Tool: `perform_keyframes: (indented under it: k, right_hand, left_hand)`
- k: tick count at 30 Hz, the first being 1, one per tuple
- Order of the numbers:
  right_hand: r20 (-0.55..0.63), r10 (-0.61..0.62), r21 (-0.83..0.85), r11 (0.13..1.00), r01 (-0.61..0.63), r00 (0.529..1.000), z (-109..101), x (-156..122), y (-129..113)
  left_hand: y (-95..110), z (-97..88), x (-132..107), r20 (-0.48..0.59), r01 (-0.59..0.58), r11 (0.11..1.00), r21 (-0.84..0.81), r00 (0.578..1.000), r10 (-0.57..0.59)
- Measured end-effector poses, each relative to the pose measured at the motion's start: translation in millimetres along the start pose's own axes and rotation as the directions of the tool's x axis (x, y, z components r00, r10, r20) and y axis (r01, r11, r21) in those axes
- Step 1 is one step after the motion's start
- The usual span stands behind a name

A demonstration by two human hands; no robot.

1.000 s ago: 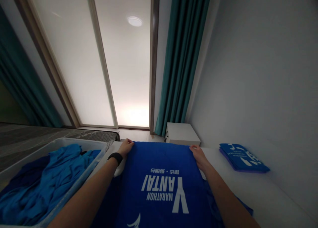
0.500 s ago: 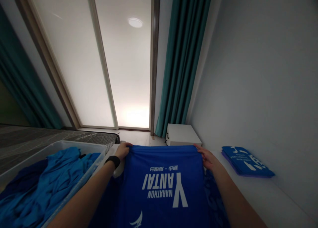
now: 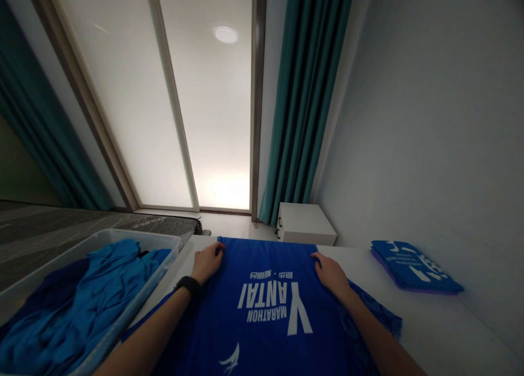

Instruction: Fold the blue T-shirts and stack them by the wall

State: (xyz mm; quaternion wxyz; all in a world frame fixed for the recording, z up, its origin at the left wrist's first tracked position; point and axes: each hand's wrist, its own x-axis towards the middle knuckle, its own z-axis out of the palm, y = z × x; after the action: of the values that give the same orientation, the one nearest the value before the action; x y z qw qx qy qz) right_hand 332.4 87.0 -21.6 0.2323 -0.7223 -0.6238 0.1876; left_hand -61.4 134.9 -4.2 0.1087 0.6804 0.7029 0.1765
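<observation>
A blue T-shirt (image 3: 270,310) printed "YANTAI MARATHON" in white lies spread on the white table (image 3: 434,321) in front of me. My left hand (image 3: 207,262), with a black band on the wrist, rests on the shirt's far left corner with its fingers closed on the edge. My right hand (image 3: 331,273) lies on the far right corner, fingers curled over the cloth. Both forearms stretch along the shirt's sides.
A pale plastic bin (image 3: 106,239) at the left holds several crumpled blue shirts (image 3: 69,305). A folded blue shirt (image 3: 413,267) lies at the table's right by the wall. Beyond the table stand a small white cabinet (image 3: 305,228), teal curtains and a frosted sliding door.
The shirt's far edge, held up off the table half a second ago, now lies flat on it. Both hands have come down with it and a sleeve shows at the right.
</observation>
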Motion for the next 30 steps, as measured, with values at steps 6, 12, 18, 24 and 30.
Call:
perform_keyframes:
  k: [6, 12, 18, 24, 30]
  right_hand:
    - [-0.079, -0.093, -0.061, 0.994, 0.089, 0.993, -10.8, -0.5, -1.9]
    - [-0.026, -0.040, -0.262, 0.964, 0.032, 0.999, -24.4, 9.9, 0.5]
    - [0.100, 0.072, -0.410, 0.912, -0.025, 0.992, -20.0, -17.4, 9.2]
    - [0.230, 0.150, -0.554, 0.833, 0.002, 0.962, -29.2, -54.3, 15.6]
    - [0.286, 0.141, -0.542, 0.840, 0.039, 0.948, -44.7, -75.2, 28.3]
  left_hand:
    - [-4.6, -19.4, 12.2, 0.005, -0.025, 0.993, -0.115, 1.000, 0.026]
    - [-12.1, -35.4, 27.5, 0.011, -0.048, 0.998, -0.043, 0.999, 0.048]
    - [-26.4, -26.2, 1.8, 0.102, -0.112, 0.993, 0.023, 0.989, 0.109]
    - [-22.2, -38.3, -41.9, 0.207, -0.201, 0.979, -0.027, 0.957, 0.202]
    - [-15.5, -57.3, -74.2, 0.256, -0.141, 0.986, 0.087, 0.960, 0.114]
